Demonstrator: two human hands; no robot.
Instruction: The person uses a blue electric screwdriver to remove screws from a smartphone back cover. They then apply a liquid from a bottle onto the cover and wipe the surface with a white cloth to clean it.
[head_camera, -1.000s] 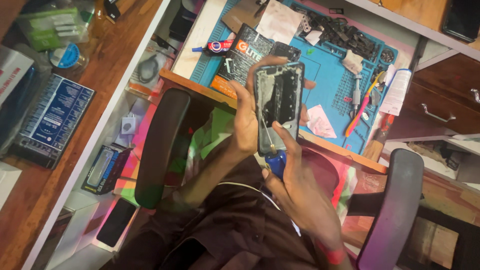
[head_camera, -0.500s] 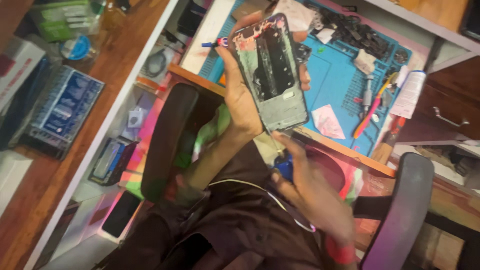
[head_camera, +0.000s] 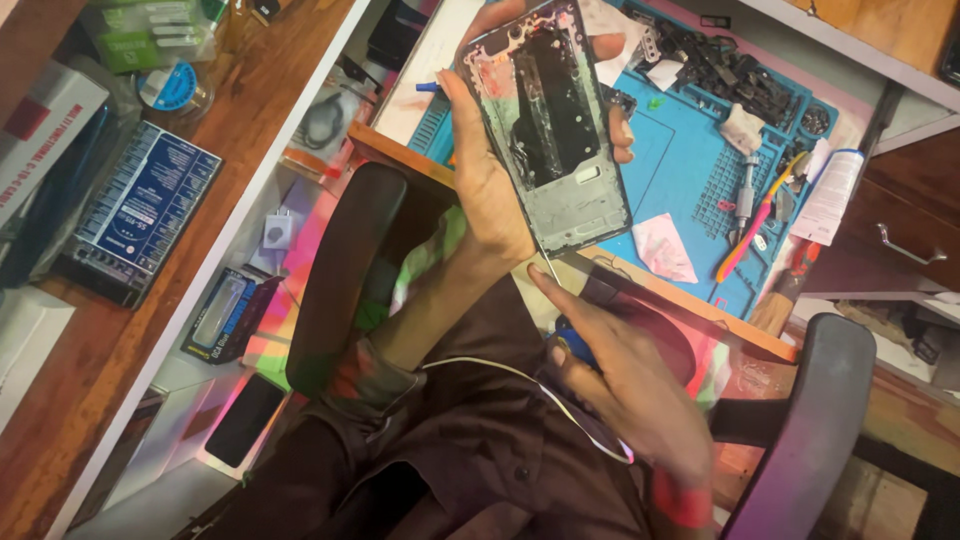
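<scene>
Two hands at work on a stripped phone frame (head_camera: 553, 125), held up over the blue repair mat (head_camera: 680, 170).

Left hand (head_camera: 490, 170) wraps the frame from the left, thumb along its near-left edge and fingertips curled round the right edge, clamped on it, open back facing up. Right hand (head_camera: 625, 385), below it, has its fingers closed round a blue-handled screwdriver (head_camera: 560, 310), index finger stretched along the thin shaft, whose tip meets the frame's lower edge. On the mat to the right lie tweezers (head_camera: 748, 190), a pink-and-yellow tool (head_camera: 755, 228) and a heap of dark small parts (head_camera: 735, 65). Chair armrests (head_camera: 345, 270) flank the person; at the far left, a blue box (head_camera: 140, 210) sits on the wooden desk (head_camera: 250, 90).
</scene>
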